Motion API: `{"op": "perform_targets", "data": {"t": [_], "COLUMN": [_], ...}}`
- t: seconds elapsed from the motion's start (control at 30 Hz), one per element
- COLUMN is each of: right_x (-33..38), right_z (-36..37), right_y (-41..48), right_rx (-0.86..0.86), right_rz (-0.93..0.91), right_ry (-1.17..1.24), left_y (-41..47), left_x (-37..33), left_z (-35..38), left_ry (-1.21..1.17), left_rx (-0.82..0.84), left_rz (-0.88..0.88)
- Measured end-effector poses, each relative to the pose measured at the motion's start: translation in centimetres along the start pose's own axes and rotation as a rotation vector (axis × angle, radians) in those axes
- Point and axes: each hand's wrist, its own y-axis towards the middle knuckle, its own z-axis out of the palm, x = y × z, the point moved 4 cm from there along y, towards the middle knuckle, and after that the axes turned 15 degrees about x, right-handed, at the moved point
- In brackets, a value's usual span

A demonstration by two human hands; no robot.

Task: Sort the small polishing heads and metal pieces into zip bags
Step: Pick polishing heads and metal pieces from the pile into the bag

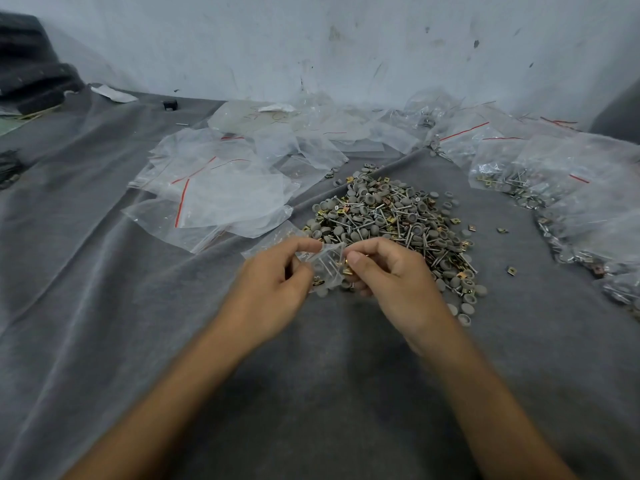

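Zip bag [325, 268], small and clear, was held between both hands just above the grey cloth [311, 393], at the near-left edge of the pile [391, 220]. Left hand [277, 282]: thumb and forefinger pinched the bag's left edge, other fingers curled under. Right hand [388, 271]: thumb and forefinger pinched tight at the bag's right edge, rest of the fingers curled in. Brass-coloured piece [347, 270] sat right at the right thumb tip; couldn't tell whether it was inside the bag or between the fingers. Bag had a few thin pins and at least one grey head in it, seen through the plastic.

Pile was mixed: grey round polishing heads, thin metal shanks and small brass-coloured squares, all loose on the cloth, past the hands and slightly right. A few stray pieces [511, 270] lay apart to the pile's right.

Empty bags [225, 188] with red zip lines were heaped left of the pile and back toward the wall [346, 46]. Filled bags [554, 181] were stacked along the right side, same mix visible inside. Dark folded fabric [31, 71] sat in the far-left corner. Small black object [170, 105] lay near the wall, too small to identify. Both forearms were bare; hands slightly blurred.
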Motion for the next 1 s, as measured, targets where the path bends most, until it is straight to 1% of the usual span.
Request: {"op": "perform_targets", "data": {"t": [0.13, 0.27, 0.37, 0.5, 0.6, 0.7, 0.77, 0.87, 0.9, 1.0], "right_x": [-0.5, -0.8, -0.6, -0.6, -0.4, 0.0, 0.2, -0.1, -0.3, -0.6], "right_z": [1.2, 1.7, 1.7, 1.5, 1.3, -0.3, -2.1, -4.4, -4.8, -4.7], "right_y": [0.5, 0.6, 0.4, 0.2, 0.3, 0.4, 0.2, -0.2, -0.3, -0.5], "right_rx": [-0.020, -0.013, -0.005, -0.036, -0.040, -0.112, -0.185, -0.225, -0.212, -0.113], "right_rz": [0.020, 0.047, 0.049, 0.043, 0.041, 0.020, 0.029, 0.085, 0.116, 0.235], "right_ry": [-0.021, 0.015, -0.004, -0.070, -0.072, -0.031, -0.064, -0.173, -0.254, -0.613], "left_y": [-0.1, -0.1, -0.1, 0.0, -0.1, 0.0, 0.0, -0.1, -0.1, -0.1], "left_x": [-0.2, -0.1, 0.0, -0.1, -0.1, 0.0, 0.1, 0.1, 0.1, 0.0], "left_z": [0.2, 0.1, 0.0, 0.0, 0.0, 0.0, -0.1, -0.2, -0.1, -0.1], "left_ry": [0.011, 0.013, 0.016, 0.032, 0.029, 0.020, 0.019, 0.033, 0.030, 0.023], "left_rx": [0.012, 0.004, -0.003, 0.007, 0.007, 0.002, 0.007, 0.015, 0.016, 0.020], "left_rz": [-0.001, 0.010, 0.012, 0.001, -0.002, -0.002, 0.003, 0.008, 0.005, -0.005]}}
